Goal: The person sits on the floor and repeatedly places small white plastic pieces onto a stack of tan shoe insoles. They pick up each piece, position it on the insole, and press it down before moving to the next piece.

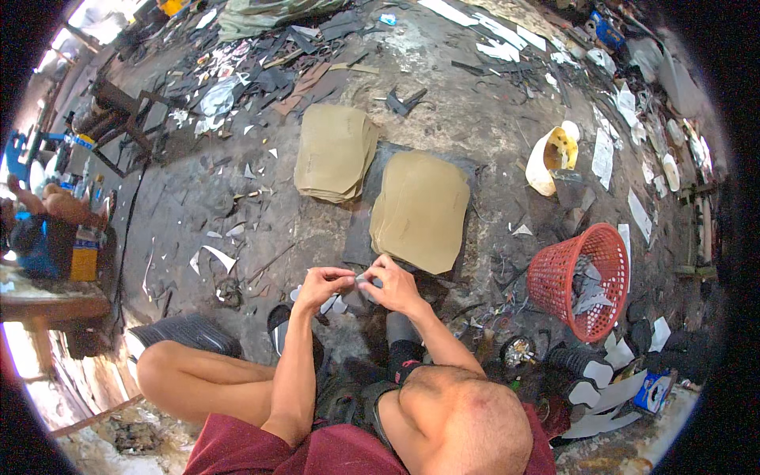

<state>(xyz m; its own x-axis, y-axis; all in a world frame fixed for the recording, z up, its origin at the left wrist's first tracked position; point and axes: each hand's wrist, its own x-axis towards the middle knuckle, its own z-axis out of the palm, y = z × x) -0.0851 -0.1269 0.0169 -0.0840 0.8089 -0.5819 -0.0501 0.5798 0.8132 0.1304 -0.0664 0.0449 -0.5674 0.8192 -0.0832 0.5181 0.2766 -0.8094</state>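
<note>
My left hand (323,286) and my right hand (393,285) meet above my lap, their fingers pinched close together. A small pale grey piece (358,280) shows between the fingertips; its kind is too small to make out. Just beyond my right hand lies a stack of olive-tan sheets with rounded corners (419,210), resting on a dark flat sheet (353,247). A second stack of similar sheets (336,150) lies farther off to the left. Several small whitish pieces (339,305) are partly hidden below my hands.
A red plastic basket (546,273) with grey scraps lies tipped to the right. Beyond it is a cut-open whitish container (541,162) with yellowish residue. A black slipper-like shoe (194,336) sits by my left knee. Scraps litter the floor; another person's bare limbs (67,207) show far left.
</note>
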